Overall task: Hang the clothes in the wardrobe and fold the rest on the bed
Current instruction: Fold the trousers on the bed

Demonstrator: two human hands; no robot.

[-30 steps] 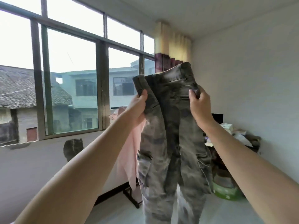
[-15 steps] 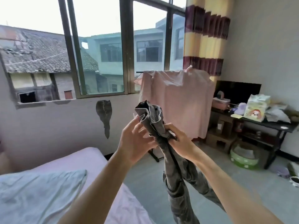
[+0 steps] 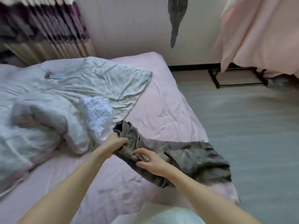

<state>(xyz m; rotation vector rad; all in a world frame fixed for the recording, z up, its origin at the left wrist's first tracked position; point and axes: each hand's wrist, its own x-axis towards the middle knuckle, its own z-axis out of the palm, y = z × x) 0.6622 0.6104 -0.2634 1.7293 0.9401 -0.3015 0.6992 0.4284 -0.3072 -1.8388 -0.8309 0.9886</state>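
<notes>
Grey camouflage trousers (image 3: pixel 191 157) lie bunched on the pink bed (image 3: pixel 169 101) near its right edge, the waistband toward the middle. My left hand (image 3: pixel 117 142) grips the waistband from the left. Just to its right, my right hand (image 3: pixel 149 160) pinches the fabric with curled fingers. The trouser legs trail toward the edge of the bed.
A crumpled pale quilt (image 3: pixel 68 89) covers the left of the bed, with a white ruffled garment (image 3: pixel 97 110) and a phone (image 3: pixel 55 76) on it. A pink cloth (image 3: pixel 258 34) hangs over a black rack (image 3: pixel 234 78) at the right. Grey floor (image 3: pixel 250 126) runs beside the bed. A striped curtain (image 3: pixel 40 25) hangs top left.
The view has swung down from the window to the bed. The trousers, held up in the air before, now lie on the mattress with both hands still on the waistband.
</notes>
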